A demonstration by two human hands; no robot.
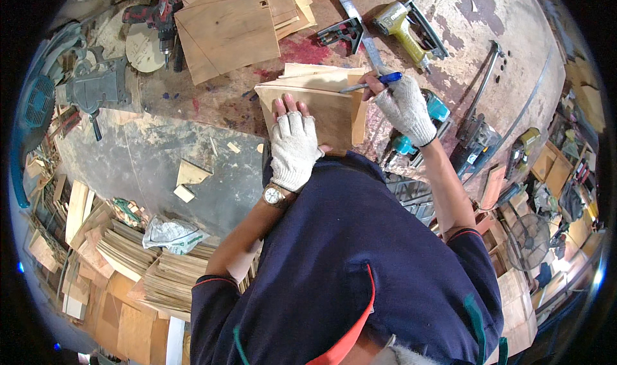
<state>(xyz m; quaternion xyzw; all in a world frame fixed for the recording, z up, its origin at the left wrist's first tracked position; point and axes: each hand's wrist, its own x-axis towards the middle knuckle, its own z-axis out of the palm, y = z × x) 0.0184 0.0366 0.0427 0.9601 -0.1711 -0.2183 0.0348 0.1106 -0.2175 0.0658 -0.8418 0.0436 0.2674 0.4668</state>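
Observation:
My left hand (294,140), in a white fingerless glove with a wristwatch below it, lies flat on a light brown plywood piece (334,117). Its fingers are stretched over the board and hold nothing. More pale wood pieces (308,69) show under and behind that board. In my right hand (405,105), gloved the same way, a blue pen (389,78) is pinched between the fingers. The pen's point reaches left, over the board's far right part. Whether the tip touches wood I cannot tell.
On the worktable stand a yellow-green nail gun (402,27), a combination square (344,33), plywood sheets (228,34) and a red drill (157,17). A teal power tool (436,106) sits beside my right wrist. A grey vise (99,82) is at left; stacked wood strips (173,278) lie lower left.

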